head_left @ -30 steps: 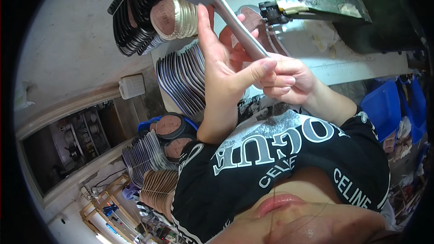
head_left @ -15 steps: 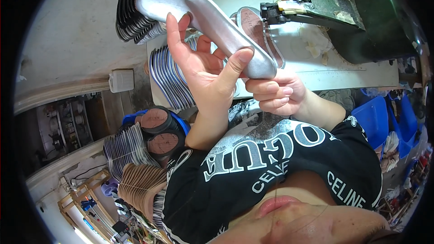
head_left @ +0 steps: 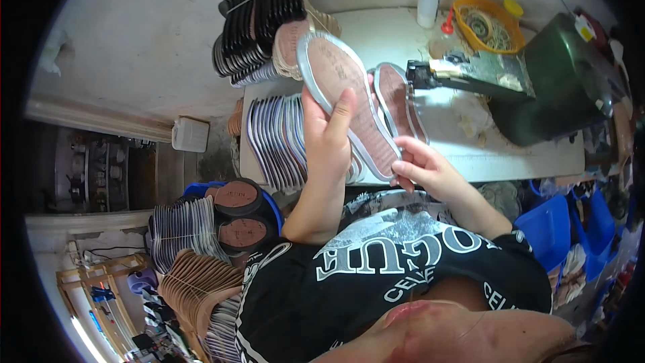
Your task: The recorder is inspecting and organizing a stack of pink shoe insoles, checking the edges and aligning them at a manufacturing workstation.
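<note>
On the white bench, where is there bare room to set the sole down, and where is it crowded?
Bare bench runs along the front edge, right of the right hand and below the green machine. A smaller patch lies behind, between the black sole stack and the bottle. The left end is crowded with the upright sole row; the back right holds the orange basket.

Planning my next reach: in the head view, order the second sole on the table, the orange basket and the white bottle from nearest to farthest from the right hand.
1. Second sole: on the table just above the right hand.
2. Orange basket and white bottle: both at the table's far edge, too close to call.
</note>
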A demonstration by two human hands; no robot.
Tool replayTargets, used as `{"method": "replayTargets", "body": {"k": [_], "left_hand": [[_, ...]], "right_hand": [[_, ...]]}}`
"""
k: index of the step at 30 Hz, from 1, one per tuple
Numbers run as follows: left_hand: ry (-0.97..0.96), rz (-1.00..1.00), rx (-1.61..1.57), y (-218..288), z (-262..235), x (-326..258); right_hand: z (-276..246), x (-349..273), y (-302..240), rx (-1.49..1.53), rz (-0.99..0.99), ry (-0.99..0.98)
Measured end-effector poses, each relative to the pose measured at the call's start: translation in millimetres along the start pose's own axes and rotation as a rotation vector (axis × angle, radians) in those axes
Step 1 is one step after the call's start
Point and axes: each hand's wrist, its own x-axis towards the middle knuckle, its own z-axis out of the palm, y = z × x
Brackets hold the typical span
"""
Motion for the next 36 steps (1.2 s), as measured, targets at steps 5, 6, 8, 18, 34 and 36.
{"method": "replayTargets", "body": {"k": [5, 6, 8, 18, 34, 36], "left_hand": [[0.145, 0.042, 0.070, -3.1, -42.5, 18.6], [0.170, 0.119, 0.254, -7.3, -54.0, 20.4], [0.189, 0.212, 0.695, -20.2, -82.5, 19.0], [-0.112, 0.056, 1.666, -77.7, -114.9, -26.1], [0.054, 0.269, 1.370, -86.0, -128.2, -25.1], [0.210, 0.279, 1.112, -71.7, -112.6, -24.3]], "right_hand": [[-25.0, -8.9, 38.8, -0.077, 0.060, 0.118], [-27.4, -8.8, 41.6, -0.115, 0.078, 0.194], [-30.7, -1.9, 35.0, -0.564, 0.155, 0.294], [-5.8, 85.6, 57.3, -1.275, -0.589, 0.146], [-1.9, 91.3, 5.3, -1.339, -0.325, 0.262], [-1.3, 73.6, -10.9, -1.360, -0.412, 0.282]]}}
